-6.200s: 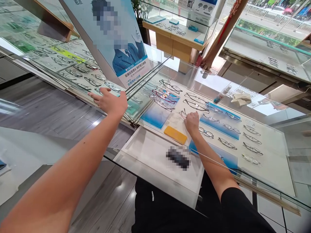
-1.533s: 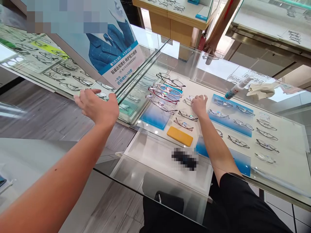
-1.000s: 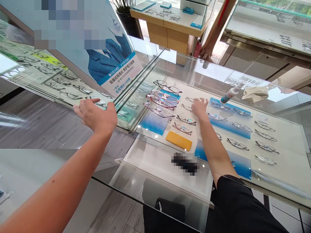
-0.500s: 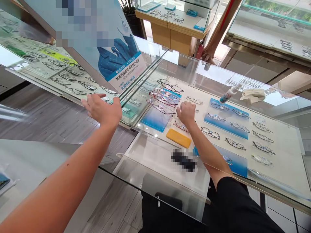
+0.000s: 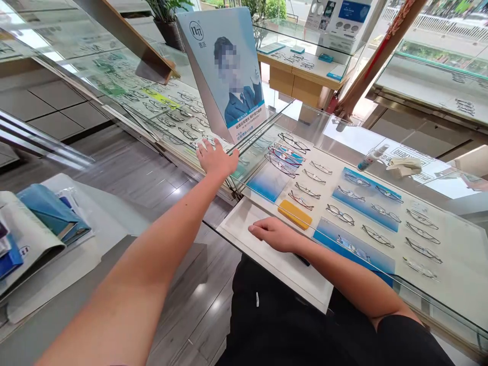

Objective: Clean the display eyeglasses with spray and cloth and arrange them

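My left hand (image 5: 217,157), open with its fingers spread, lies at the counter's glass edge by the foot of a poster stand (image 5: 244,109). My right hand (image 5: 275,234) is closed, fingers curled together, above a white drawer tray (image 5: 244,218); nothing shows in it. Just beyond it is a yellow case (image 5: 294,214) under the glass. A dark item (image 5: 303,260) in the tray is mostly hidden by my right forearm. Pairs of glasses (image 5: 340,214) lie in rows in the showcase, with several stacked glasses (image 5: 284,157) at its left end.
A spray bottle (image 5: 372,156) and a folded cloth (image 5: 404,166) rest on the glass top. To my left, a white surface holds a blue folder (image 5: 53,211) and papers. A wooden post (image 5: 375,61) and another display counter (image 5: 305,76) stand beyond.
My right hand has come back from over the glasses toward me, now above the tray. My left hand remains spread at the counter edge near the poster stand. The view has shifted left.
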The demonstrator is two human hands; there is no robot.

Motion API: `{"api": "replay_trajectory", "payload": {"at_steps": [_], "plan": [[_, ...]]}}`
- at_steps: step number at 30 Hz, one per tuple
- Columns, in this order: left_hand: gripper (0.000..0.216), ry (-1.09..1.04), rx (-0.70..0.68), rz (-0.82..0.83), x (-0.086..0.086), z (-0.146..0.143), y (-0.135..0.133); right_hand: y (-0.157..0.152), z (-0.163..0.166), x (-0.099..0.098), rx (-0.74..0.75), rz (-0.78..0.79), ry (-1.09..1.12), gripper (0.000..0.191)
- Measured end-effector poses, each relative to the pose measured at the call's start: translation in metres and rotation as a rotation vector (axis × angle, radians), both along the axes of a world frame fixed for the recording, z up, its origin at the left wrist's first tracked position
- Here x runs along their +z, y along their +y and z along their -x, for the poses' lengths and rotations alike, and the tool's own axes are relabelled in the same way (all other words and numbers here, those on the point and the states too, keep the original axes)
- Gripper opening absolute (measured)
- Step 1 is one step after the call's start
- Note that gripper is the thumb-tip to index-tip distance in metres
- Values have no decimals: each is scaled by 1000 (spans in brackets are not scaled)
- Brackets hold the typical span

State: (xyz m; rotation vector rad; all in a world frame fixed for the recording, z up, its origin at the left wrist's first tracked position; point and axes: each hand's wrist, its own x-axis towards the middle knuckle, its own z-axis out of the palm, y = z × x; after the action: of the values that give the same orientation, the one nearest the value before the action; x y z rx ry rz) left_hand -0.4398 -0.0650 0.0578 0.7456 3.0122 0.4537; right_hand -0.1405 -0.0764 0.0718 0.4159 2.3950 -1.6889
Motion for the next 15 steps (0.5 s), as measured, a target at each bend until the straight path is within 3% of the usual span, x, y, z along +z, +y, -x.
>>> {"api": "replay_trajectory", "payload": {"at_steps": [2,3,5,7,10,12,15], "plan": [[101,6,-51,26,1,4,-5,4,7,32,-79,-24,132,47],[101,18,-68,30,1,5,-8,10,13,49,-130,-133,206,46],[101,38,-89,33,1,7,-10,35,29,76,-260,-478,293,38],[103,38,-102,47,0,8,-10,71,46,90,-337,-827,271,31],[105,35,-102,62,0,8,-9,126,63,84,-290,-1093,49,26],[105,41,-93,56,0,7,-8,150,68,72,-235,-1152,-59,21],[104,41,-89,49,1,5,-8,162,71,56,-211,-1154,-95,22]]}}
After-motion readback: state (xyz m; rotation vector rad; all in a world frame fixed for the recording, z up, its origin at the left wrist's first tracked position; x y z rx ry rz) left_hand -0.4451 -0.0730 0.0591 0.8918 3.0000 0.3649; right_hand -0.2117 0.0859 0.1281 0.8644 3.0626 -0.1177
